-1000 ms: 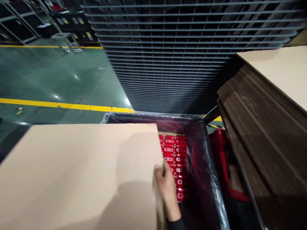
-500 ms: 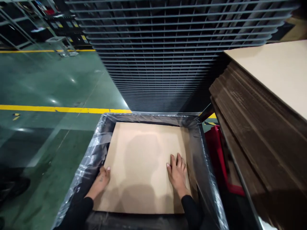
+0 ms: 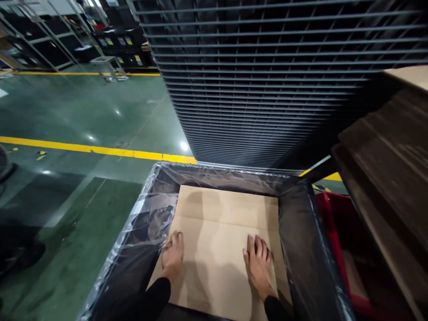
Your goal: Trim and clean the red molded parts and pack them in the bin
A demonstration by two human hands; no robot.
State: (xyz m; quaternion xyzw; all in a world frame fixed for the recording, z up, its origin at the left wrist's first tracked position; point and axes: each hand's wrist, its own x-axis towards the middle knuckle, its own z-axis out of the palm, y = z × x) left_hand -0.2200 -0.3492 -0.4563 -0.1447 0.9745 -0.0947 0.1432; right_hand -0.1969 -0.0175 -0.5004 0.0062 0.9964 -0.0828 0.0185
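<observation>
A brown cardboard sheet (image 3: 222, 223) lies flat inside a dark bin (image 3: 297, 214) lined with clear plastic film. My left hand (image 3: 173, 255) rests palm down on the sheet's left part, its fingers stretched out. My right hand (image 3: 258, 263) presses flat on the right part, fingers spread. Both arms wear black sleeves. Whatever lies under the sheet is hidden.
A tall stack of grey grid trays (image 3: 267, 80) stands right behind the bin. At the right is a pile of brown cardboard sheets (image 3: 391, 147), with a red crate (image 3: 337, 249) below it. Green floor with a yellow line (image 3: 87, 149) lies to the left.
The sheet, held over the bin a second ago with red parts showing beneath, now lies inside and covers them. Both hands have moved onto its top and lie flat.
</observation>
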